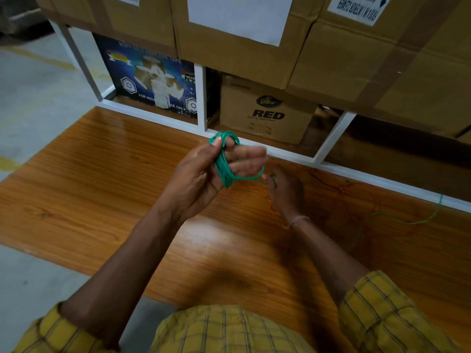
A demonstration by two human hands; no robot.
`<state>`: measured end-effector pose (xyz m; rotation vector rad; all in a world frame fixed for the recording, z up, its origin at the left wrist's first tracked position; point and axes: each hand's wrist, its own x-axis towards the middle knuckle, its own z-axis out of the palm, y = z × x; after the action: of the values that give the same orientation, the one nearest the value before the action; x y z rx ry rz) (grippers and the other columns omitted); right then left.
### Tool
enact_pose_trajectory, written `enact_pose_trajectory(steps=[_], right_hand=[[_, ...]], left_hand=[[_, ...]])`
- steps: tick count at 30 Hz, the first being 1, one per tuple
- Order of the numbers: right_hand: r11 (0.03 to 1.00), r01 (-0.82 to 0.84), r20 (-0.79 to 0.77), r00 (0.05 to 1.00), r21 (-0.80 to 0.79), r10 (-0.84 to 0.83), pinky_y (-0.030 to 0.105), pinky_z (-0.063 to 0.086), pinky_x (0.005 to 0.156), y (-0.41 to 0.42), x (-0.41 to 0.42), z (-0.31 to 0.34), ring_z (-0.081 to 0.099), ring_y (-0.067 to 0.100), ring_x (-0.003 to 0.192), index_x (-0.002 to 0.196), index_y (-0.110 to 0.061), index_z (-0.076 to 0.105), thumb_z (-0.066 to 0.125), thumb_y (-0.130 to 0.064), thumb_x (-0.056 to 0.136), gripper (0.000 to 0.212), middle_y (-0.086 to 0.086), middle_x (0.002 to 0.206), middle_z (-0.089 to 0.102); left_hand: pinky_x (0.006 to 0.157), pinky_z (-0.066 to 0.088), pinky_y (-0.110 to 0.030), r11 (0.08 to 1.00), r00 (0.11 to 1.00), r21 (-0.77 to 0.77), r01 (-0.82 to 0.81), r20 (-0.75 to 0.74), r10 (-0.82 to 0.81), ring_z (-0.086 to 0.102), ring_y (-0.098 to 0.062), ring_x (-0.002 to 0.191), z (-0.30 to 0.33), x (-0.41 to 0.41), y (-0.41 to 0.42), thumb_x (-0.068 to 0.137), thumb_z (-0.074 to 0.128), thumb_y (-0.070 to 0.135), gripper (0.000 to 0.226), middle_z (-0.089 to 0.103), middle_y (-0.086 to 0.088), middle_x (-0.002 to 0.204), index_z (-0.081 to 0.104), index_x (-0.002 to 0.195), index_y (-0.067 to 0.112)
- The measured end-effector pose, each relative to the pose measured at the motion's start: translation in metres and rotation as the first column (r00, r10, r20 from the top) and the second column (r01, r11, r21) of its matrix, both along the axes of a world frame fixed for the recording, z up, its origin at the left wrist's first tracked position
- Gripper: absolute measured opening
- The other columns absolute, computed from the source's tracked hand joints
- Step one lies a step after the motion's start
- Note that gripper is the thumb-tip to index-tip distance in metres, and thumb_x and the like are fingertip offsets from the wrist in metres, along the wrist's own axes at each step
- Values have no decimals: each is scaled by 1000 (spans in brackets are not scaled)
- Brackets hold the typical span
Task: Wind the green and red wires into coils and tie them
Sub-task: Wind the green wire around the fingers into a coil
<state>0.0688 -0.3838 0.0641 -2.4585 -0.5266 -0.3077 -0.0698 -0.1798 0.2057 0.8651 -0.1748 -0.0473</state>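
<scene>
A: Item one, green wire coil (pixel 223 164)?
B: Several turns, wound round the fingers of the left hand (pixel 204 174), raised above the surface (pixel 102 179). Thumb presses the bundle near its top; fingers extended through the loops, blurred.

A: Free end?
B: One green strand runs from the coil's lower edge to the right hand (pixel 285 192), which pinches it between thumb and fingertips. Loose green wire (pixel 397 220) trails over the surface at right, toward the shelf frame (pixel 280 151).

A: Item two, red wire (pixel 342 191)?
B: Loose tangle on the surface, right of the right hand, uncoiled. Hard to trace against the wood grain.

A: Surroundings?
B: Cardboard box marked "RED" (pixel 265 110) and a blue adhesive-tape carton (pixel 150 80) under the white frame; large taped cartons (pixel 242 34) stacked above. Yellow checked sleeves at bottom.
</scene>
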Motion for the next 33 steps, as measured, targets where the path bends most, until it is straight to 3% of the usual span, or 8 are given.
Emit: enact_pose_trajectory(steps=[3,10,13,17,21,24,27,33], right_hand=[[985,-109,24,993,-131,113,42,54,66,9,-20,1,69,32,85,102,-18,64,58,-30,101,14,8,94,72],[855,-466,-102,885,-229,455,41,52,60,25,-64,35,70,32,78,90,-19,68,44,-39,90,31,5,85,73],[801,-542,-78,837,-253,542,31,43,53,23,-75,62,68,26,71,85,-23,68,56,-41,92,23,0,76,71],[807,-564,-243,819,-173,520,35,35,52,13,-79,107,50,15,55,73,-19,58,60,-38,99,33,-5,58,52],[855,-505,-497,715,118,491,23,40,60,0,-69,153,50,0,59,79,-13,70,57,-19,105,29,-13,62,58],[834,-387,-542,635,394,550,16,33,47,-8,-46,171,39,1,47,90,4,64,52,-8,106,23,-11,56,46],[844,-372,-459,717,386,526,17,30,44,-12,-26,174,34,3,45,96,9,62,53,-13,107,26,-12,54,43],[904,-289,-301,873,316,384,15,43,75,-6,12,134,57,1,83,91,-1,71,65,-20,102,22,4,89,67]], left_hand=[[123,35,-61,992,992,-12,-123,6,123,53,-51,140,-2,15,-1,115,30,16,31,50,-33,154,49,134,-1],[122,41,-48,850,899,375,-370,-86,429,60,-24,139,-39,39,-2,114,43,26,52,55,2,149,30,163,14],[123,40,-49,712,891,601,-365,4,453,54,-19,143,-57,37,2,109,48,44,58,56,-5,153,34,160,22],[111,52,-48,626,924,720,-298,52,380,63,-21,133,-74,35,2,111,42,37,38,58,-7,143,38,149,34],[91,59,-38,507,968,841,-189,72,241,72,-8,103,-82,28,-1,115,40,28,38,68,-9,126,45,151,16],[66,49,-41,571,989,816,-88,2,149,68,-26,71,-83,22,-6,111,40,35,39,79,-10,84,57,137,11],[52,39,-27,690,992,724,-27,-63,105,54,-22,50,-80,14,-12,113,37,28,42,78,-16,98,59,131,-4],[50,26,-21,804,993,586,97,-109,-41,41,-7,58,-72,1,-14,112,38,27,46,51,-7,76,62,125,-10]])
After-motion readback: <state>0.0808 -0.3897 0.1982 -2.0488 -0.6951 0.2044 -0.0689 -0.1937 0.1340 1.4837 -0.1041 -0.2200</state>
